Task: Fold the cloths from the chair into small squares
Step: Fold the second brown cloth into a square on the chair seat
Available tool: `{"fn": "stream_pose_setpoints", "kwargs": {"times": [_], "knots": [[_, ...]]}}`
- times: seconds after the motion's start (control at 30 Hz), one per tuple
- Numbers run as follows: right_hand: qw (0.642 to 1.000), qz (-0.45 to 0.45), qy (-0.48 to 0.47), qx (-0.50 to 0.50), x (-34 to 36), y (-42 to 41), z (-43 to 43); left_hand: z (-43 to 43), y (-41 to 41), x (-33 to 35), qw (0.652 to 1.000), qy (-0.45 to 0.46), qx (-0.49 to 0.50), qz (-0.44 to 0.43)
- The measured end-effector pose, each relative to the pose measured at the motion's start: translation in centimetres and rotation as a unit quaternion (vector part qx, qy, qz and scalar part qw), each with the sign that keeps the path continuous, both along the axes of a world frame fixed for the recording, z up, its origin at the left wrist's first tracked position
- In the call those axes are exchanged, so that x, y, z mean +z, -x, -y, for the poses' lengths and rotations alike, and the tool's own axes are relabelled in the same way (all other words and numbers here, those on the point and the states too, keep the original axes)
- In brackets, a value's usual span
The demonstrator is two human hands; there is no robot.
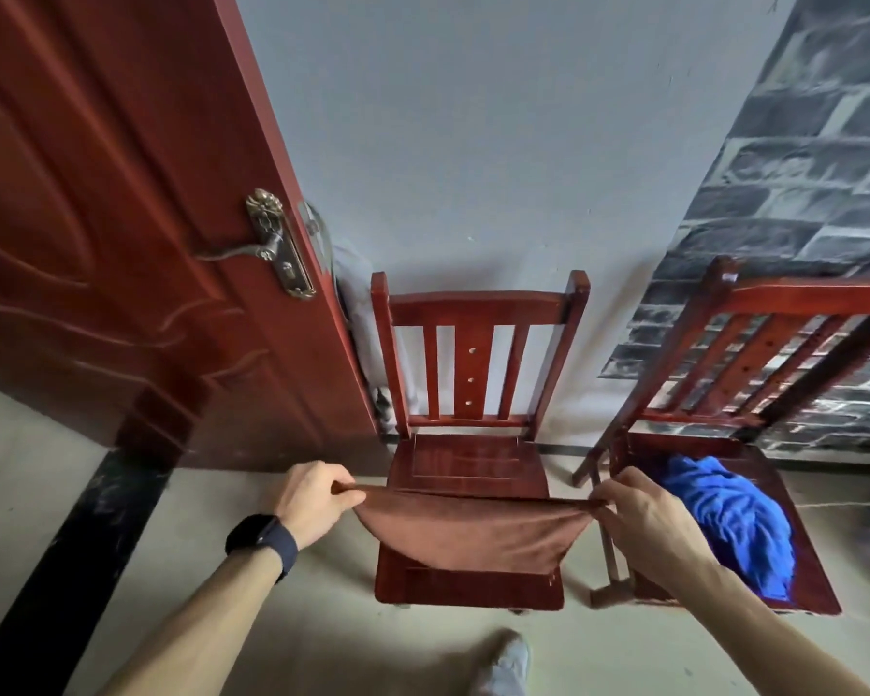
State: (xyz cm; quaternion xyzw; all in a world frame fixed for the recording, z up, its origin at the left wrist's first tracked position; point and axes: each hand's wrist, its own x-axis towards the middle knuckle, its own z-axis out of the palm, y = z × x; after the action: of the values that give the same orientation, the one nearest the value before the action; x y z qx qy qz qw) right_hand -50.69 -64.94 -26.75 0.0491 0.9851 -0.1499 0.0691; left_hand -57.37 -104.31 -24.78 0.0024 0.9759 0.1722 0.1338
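Pinching one top corner of the brown cloth [468, 532] with the left hand [317, 499], fingers curled in over the thumb, a dark watch [265, 537] strapped at the wrist. Pinching the opposite corner with the right hand [644, 524], thumb and fingertips closed on the fabric, knuckles turned toward the camera. Both hands level, well apart, holding nothing besides this cloth.

Stretched taut between them along its top edge, long axis running left to right, with the rest sagging down in a shallow curve. Held above the front half of the seat of the middle chair [473, 464]; lower hem possibly brushing the wood, hard to tell from this angle.

Counted: two hands, two cloths, two chairs. Second cloth blue [729, 514], crumpled in a heap on the seat of the right chair [774, 354], just beside the right hand and partly hidden behind it. Both chairs red-brown wood with slatted backs, the middle one square to the pale wall, the right one angled against dark brick-patterned wallpaper [799, 193].

Further left, one red-brown door [96, 218] standing open, with a brass handle [267, 248]. Down at the bottom edge, one grey shoe [506, 660] on the pale floor [36, 494].
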Motion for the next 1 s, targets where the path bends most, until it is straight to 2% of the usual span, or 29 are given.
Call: {"fn": "stream_pose_setpoints", "kwargs": {"times": [0.1, 0.2, 0.33, 0.57, 0.77, 0.87, 1.0], "knots": [[0.997, 0.007, -0.051, 0.051, 0.4, 1.1, 0.1, 0.3, 0.8, -1.4, 0.986, 0.115, -0.096, -0.07], [0.993, 0.041, -0.082, 0.069, 0.8, 3.6, 0.0, 0.3, 2.6, -1.9, 0.962, 0.174, -0.174, -0.119], [0.99, 0.058, -0.107, 0.073, 0.7, 7.4, -0.4, 0.2, 5.7, -3.3, 0.928, 0.251, -0.215, -0.172], [0.997, -0.007, -0.071, 0.021, 0.5, 12.6, -1.6, -1.4, 11.7, -3.4, 0.93, 0.219, -0.182, -0.231], [0.997, -0.058, -0.055, 0.003, -0.8, 13.4, -2.2, -1.8, 14.2, -3.1, 0.922, 0.201, -0.178, -0.279], [0.997, -0.051, -0.049, -0.006, -2.5, 12.5, -2.2, -1.5, 13.2, -4.7, 0.922, 0.198, -0.193, -0.271], [0.998, -0.02, -0.061, -0.001, -6.6, 9.5, -1.9, -1.0, 9.8, -9.2, 0.934, 0.191, -0.207, -0.219]]}}
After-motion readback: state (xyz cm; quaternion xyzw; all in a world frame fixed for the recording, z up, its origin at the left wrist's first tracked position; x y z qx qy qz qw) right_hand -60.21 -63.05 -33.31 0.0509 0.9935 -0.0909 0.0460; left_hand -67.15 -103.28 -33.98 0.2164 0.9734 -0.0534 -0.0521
